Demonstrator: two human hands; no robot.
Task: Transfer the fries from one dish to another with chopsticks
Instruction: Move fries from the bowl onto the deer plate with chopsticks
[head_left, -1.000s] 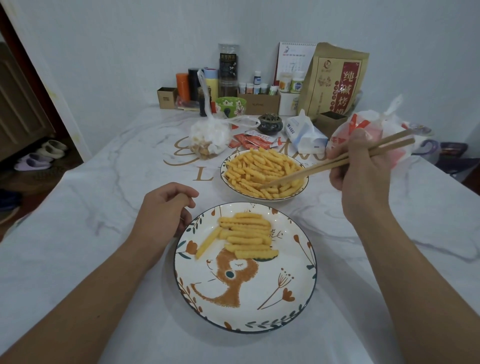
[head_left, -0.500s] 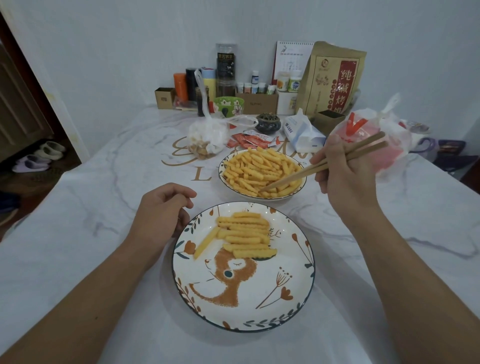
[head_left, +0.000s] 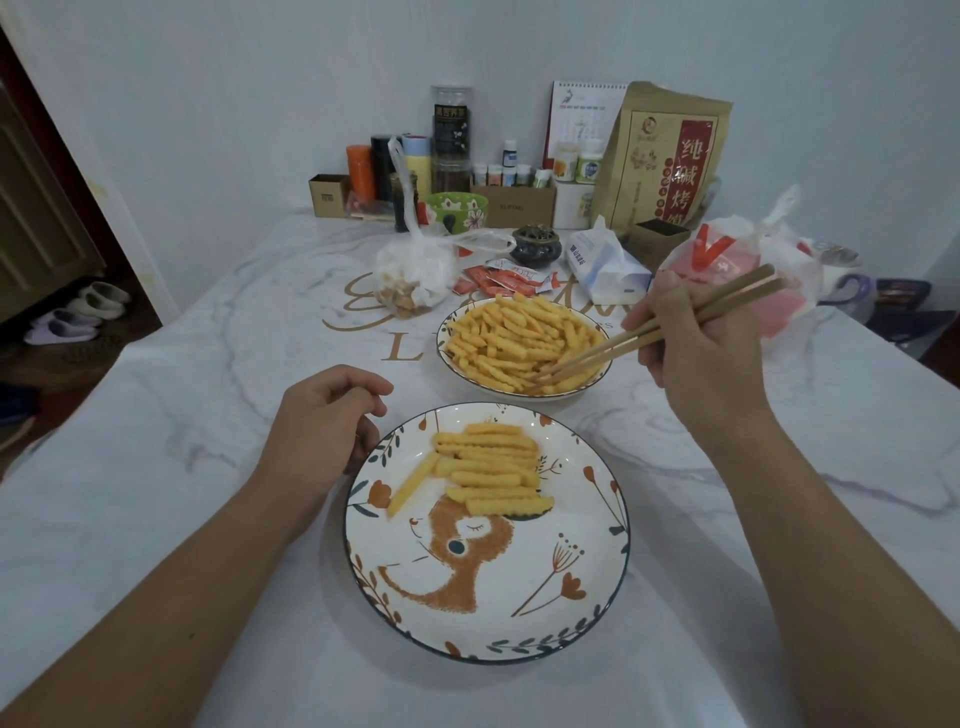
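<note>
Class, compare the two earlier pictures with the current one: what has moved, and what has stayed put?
The right hand, gripping the chopsticks, moved left, its tips staying in the far dish's fries. No fry is lifted. The left hand stays beside the near plate, whose fries are unchanged.

Right hand (head_left: 696, 353): I've drawn it in toward the far bowl (head_left: 597, 376).
Chopsticks (head_left: 654, 332): tips, ahead of my grip, have dipped lower among its fries (head_left: 509, 338).

I saw a plain pale wall (head_left: 260, 78) behind the white marble-patterned table (head_left: 156, 467), a dark wooden doorway (head_left: 31, 208) on my left.
</note>
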